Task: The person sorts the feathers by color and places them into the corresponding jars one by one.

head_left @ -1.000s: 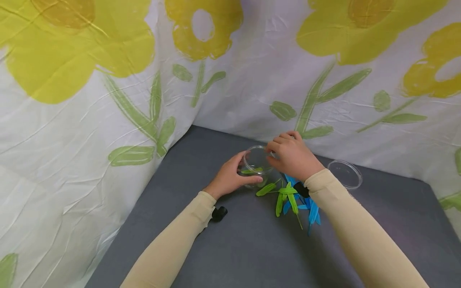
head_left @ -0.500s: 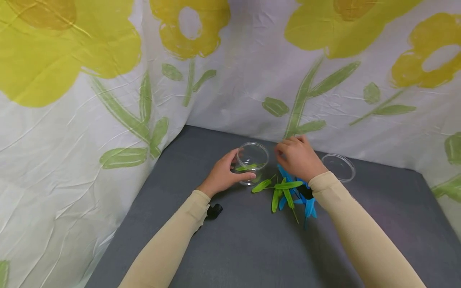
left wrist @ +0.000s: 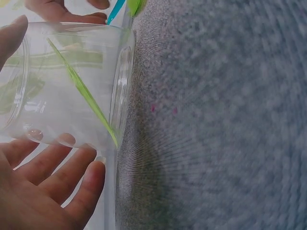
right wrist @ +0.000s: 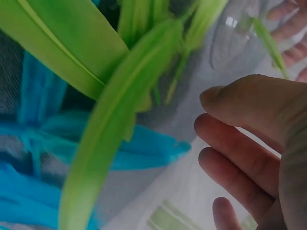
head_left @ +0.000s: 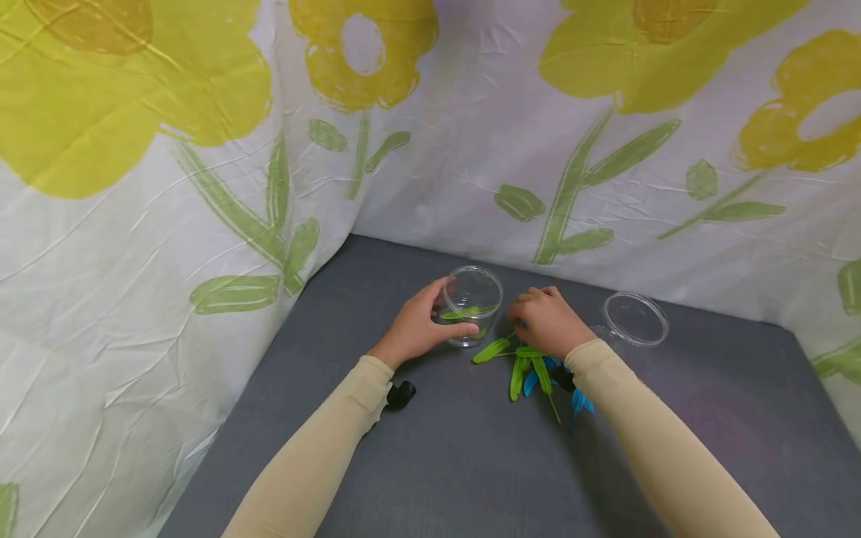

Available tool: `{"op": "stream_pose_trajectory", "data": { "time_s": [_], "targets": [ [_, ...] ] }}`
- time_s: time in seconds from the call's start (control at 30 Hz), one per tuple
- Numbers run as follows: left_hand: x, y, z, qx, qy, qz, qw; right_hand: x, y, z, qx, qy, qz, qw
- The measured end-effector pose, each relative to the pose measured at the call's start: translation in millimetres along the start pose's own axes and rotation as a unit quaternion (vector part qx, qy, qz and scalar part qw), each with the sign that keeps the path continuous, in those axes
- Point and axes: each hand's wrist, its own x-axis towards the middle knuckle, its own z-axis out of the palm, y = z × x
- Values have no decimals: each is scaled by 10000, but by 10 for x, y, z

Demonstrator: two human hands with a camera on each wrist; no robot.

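My left hand (head_left: pixel 424 329) holds an upright clear plastic jar (head_left: pixel 473 297) on the table, thumb on the near side and fingers round the far left. Inside it a green feather (left wrist: pixel 84 91) leans slantwise. Just right of the jar, my right hand (head_left: pixel 548 321) is low over a pile of feathers. Green feathers (head_left: pixel 516 377) lie on top; blue feathers (head_left: pixel 581 401) show below and partly under my wrist. In the right wrist view, thumb and fingers (right wrist: pixel 240 148) are bent loosely, with a gap between the tips and no feather between them.
A clear round lid (head_left: pixel 635 320) lies to the right of my right hand. The grey table (head_left: pixel 417 471) ends at the back and left against a white cloth (head_left: pixel 457 202) printed with yellow flowers.
My right hand has gone from the jar's rim to the right and then down to the feather pile. My left hand keeps its hold on the jar.
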Motion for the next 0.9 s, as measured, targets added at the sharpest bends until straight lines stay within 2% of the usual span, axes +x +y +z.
{"op": "stream_pose_trajectory", "data": {
  "time_s": [0.33, 0.63, 0.9],
  "targets": [
    [14, -8, 9, 45, 19, -9, 10000, -15, -1, 108, 102, -233, 73, 9996],
    [10, -7, 18, -11, 23, -6, 10000, -20, -6, 159, -16, -215, 49, 9998],
    [-10, 21, -2, -42, -66, -35, 10000, -7, 2, 192, -80, -120, -191, 9997]
  ]
}}
